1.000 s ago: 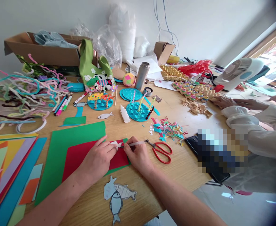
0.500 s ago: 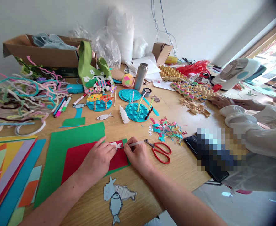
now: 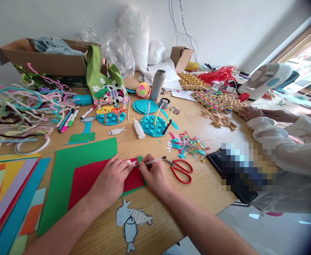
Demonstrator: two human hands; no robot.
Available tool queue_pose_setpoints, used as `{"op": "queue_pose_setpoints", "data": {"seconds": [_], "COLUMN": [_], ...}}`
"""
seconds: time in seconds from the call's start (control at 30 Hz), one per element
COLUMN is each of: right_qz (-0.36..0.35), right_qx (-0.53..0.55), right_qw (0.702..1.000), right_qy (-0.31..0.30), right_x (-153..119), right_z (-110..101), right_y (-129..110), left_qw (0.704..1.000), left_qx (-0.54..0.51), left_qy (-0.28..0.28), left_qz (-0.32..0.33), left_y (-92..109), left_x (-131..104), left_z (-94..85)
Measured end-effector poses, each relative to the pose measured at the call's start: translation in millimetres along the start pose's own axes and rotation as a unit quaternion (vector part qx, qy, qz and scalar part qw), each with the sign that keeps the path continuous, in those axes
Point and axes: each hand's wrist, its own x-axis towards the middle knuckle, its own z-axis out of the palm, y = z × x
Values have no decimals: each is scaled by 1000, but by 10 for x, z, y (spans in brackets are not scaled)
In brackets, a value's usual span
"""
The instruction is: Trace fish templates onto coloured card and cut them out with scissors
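Note:
My left hand (image 3: pixel 114 176) rests on a red paper sheet (image 3: pixel 87 177), its fingertips pinning down a small white paper fish (image 3: pixel 130 162), mostly hidden under them. Between the thumb and fingers of my right hand (image 3: pixel 155 173) is a pen (image 3: pixel 155 160), its tip at the fish's tail. Under the red sheet is a larger green sheet (image 3: pixel 62 170). Red-handled scissors (image 3: pixel 182 170) lie just right of my right hand. Closer to me, several cut-out paper fish (image 3: pixel 130 231) overlap on the table.
Coloured paper sheets (image 3: pixel 12 198) are stacked at left, below a heap of pipe cleaners (image 3: pixel 25 109). A glue bottle (image 3: pixel 139 129), blue discs (image 3: pixel 154 131) and paper scraps (image 3: pixel 188 145) lie ahead. At right are a phone (image 3: pixel 240 189) and another person's hands (image 3: pixel 253 114).
My left fingers have shifted slightly over the white paper fish, covering more of it. The pen stays at its tail, and the view has moved a little.

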Motion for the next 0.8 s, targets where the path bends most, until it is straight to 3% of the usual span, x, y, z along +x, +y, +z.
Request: {"op": "queue_pose_setpoints", "data": {"seconds": [0.8], "right_qz": [21], "right_qx": [-30], "right_qw": [999], "right_qy": [32], "right_x": [-7], "right_z": [-25], "right_y": [-25], "left_qw": [999], "left_qx": [30], "left_qy": [-16], "left_qz": [2], "left_y": [40], "left_x": [6], "left_z": [-33]}}
